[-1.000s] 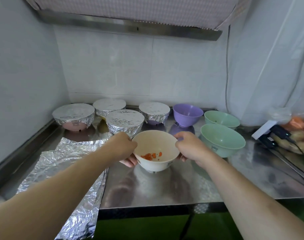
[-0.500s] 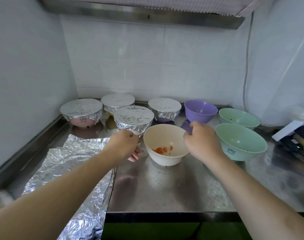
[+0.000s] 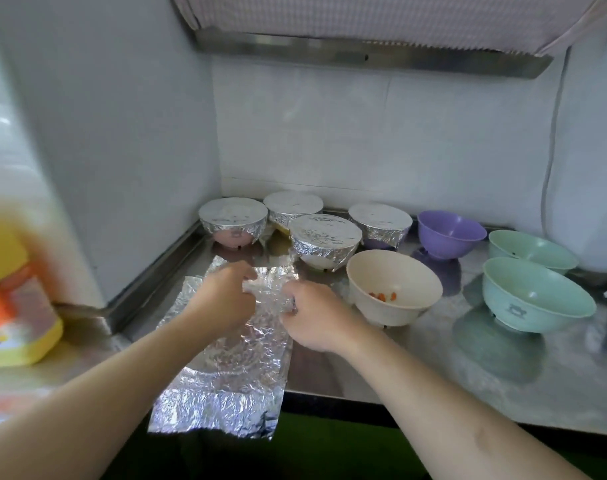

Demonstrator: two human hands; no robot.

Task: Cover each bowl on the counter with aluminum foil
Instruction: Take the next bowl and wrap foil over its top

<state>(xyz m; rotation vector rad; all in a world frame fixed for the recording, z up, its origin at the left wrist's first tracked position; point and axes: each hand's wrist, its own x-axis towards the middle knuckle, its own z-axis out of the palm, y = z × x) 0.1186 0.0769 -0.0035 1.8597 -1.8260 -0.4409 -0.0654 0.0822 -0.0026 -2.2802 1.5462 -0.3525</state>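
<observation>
Tabletop [image 3: 416,362]: brushed steel, reflective, set into a corner of white tiled walls [image 3: 381,133]; raised steel lip along the left and back edges.

Overhead: a steel ledge [image 3: 364,53] under a checked cloth.

Foil sheets [image 3: 232,362]: crinkled, stacked at the left front, the near end hanging past the tabletop edge.

Left hand [image 3: 222,299]: grip curled, pinching the far part of the top sheet. Right hand [image 3: 312,313]: grip curled on the same sheet, just beside the left.

Covered bowls [image 3: 324,240]: four, foil-wrapped, clustered in the back corner.

Uncovered bowls: a cream bowl [image 3: 393,289] holding orange bits, just right of the hands; a purple bowl [image 3: 451,233] behind it; two green bowls [image 3: 537,296] farther right.

Far left: a blurred yellow and orange bottle [image 3: 14,299].
</observation>
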